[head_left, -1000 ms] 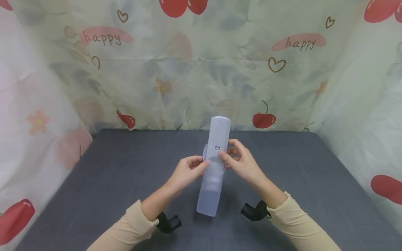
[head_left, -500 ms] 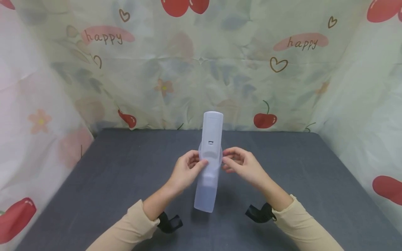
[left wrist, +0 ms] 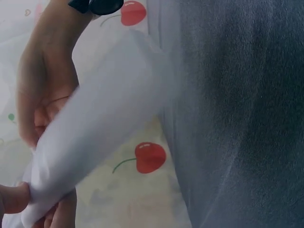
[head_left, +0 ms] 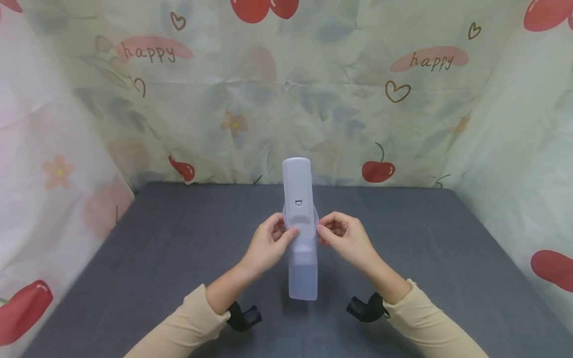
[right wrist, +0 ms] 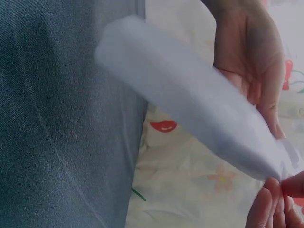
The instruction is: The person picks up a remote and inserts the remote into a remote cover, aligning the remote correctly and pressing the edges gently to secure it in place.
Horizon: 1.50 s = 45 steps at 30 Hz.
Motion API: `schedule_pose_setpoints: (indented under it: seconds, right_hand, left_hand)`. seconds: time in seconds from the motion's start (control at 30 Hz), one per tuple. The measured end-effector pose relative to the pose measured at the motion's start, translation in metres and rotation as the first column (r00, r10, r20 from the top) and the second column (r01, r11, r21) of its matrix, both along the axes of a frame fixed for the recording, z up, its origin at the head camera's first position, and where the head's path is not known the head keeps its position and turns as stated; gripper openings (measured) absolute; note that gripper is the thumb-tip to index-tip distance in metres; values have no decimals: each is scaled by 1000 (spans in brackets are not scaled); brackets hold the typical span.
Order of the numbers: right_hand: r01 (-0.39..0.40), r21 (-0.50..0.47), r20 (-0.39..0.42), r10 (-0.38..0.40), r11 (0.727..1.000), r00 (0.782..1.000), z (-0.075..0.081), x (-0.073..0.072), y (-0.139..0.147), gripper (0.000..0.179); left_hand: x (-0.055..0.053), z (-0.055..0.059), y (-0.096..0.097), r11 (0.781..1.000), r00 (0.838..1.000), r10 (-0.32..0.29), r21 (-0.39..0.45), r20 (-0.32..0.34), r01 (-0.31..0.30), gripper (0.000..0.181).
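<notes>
A long white plastic device (head_left: 297,184) with a small dark socket on its face stands nearly upright in the head view. Its lower end is a bluish, translucent section (head_left: 303,281), and a clear rounded edge shows at both sides of its middle. My left hand (head_left: 270,241) grips the left side, thumb on the face and fingers behind. At the right edge, my right hand (head_left: 346,233) pinches the rounded rim between thumb and fingertips. In the right wrist view the device (right wrist: 190,99) slants across, blurred, with thumb and fingers (right wrist: 266,204) meeting at its end.
A dark grey table (head_left: 179,258) lies under both hands. Printed cloth (head_left: 286,119) with cherries, hearts and lettering hangs at the back and both sides. Black straps (head_left: 243,318) hang at the wrists.
The device has shifted left and tilted from leaning right to nearly upright. My right thumb has moved off its face to the right edge; my left hand has kept hold.
</notes>
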State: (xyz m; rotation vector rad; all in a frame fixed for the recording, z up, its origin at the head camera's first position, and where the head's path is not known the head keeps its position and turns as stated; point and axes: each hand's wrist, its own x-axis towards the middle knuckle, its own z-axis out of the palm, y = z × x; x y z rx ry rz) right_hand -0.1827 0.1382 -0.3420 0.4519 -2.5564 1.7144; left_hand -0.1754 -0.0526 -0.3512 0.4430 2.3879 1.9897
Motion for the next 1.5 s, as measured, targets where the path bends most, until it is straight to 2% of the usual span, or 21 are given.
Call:
schedule_pose_setpoints:
  seconds: [0.23,0.37,0.53,0.8,0.9,0.97,1.07,1.17,1.37,1.5]
  right_hand:
    - [47,-33,-47,-48,998,998,3,0,-3,9]
    - [88,-40,-72,-90,995,993,6,0,-4,7]
    - [120,-52,-93,-124,991,988,9,1,-5,7]
    - [134,-70,-92,-140,988,986,10,-1,-6,7]
    - [99,-61,-91,-104,993,990,10,-3,-5,7]
    - [47,-52,-79,-51,998,996,11,-4,-3,7]
    - [-52,-45,-25,50,998,998,12,-7,1,10]
    - [-101,-57,30,103,993,994,15,-9,2,17]
    - [-89,-42,52,91,995,994,23,-12,2,39]
    - [-80,9,57,79,997,995,24,-16,2,42]
  left_hand:
    - [2,5,-3,995,992,-47,-96,-118,36,28]
    - [2,8,-4,990,987,-73,-131,-143,55,29]
    - [2,11,-3,986,985,-98,-145,-143,77,29]
    - [3,16,-5,979,988,-136,-161,-78,122,30]
    - [1,16,-5,978,986,-146,-163,-78,132,30]
    - [-1,15,-5,978,987,-138,-168,-85,122,29]
    - [-4,14,-6,980,988,-121,-171,-98,103,30]
    - [-5,13,-6,978,987,-119,-185,-107,98,29]
    - [-4,10,-3,966,981,-139,-237,-132,105,25]
    - [-2,8,-1,963,982,-144,-244,-122,111,26]
